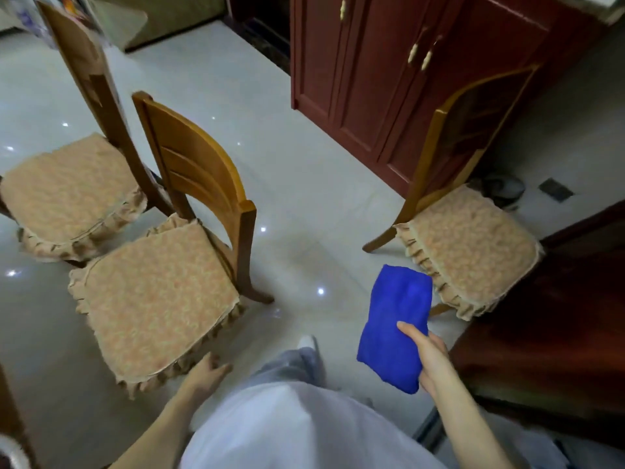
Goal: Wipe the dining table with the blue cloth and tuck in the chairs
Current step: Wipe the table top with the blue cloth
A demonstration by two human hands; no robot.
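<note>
Just right of the right hand (430, 356) lies the dining table (548, 333), dark wood, with only one corner in frame; how dirty its top is cannot be judged. Three chairs stand pulled out on the tiled floor (291, 184). The near chair (203, 170) is straight ahead of the left hand (207, 369), the far chair (84, 76) sits beyond that one, and the third chair (473, 123) is ahead of the right hand, close to the table's edge. They look like solid wood, stiff and fairly heavy, so the top rail of the back seems the place to grip. The frilled seat cushions (152, 292) look soft and might slide, making a poor hold.

The blue cloth (394, 328) is in the right hand, in the air, folded into a thick pad. It is pinched at its near edge, with the thumb on top and the fingers hidden beneath. It should be light, soft and floppy (a flat palm on top would suit wiping better than this pinch).

The left hand is relaxed and holds nothing. Its fingers are loosely spread just beside the near chair's cushion frill, and whether they touch it is hard to tell. The person's own shirt and leg hide the floor below both hands.
</note>
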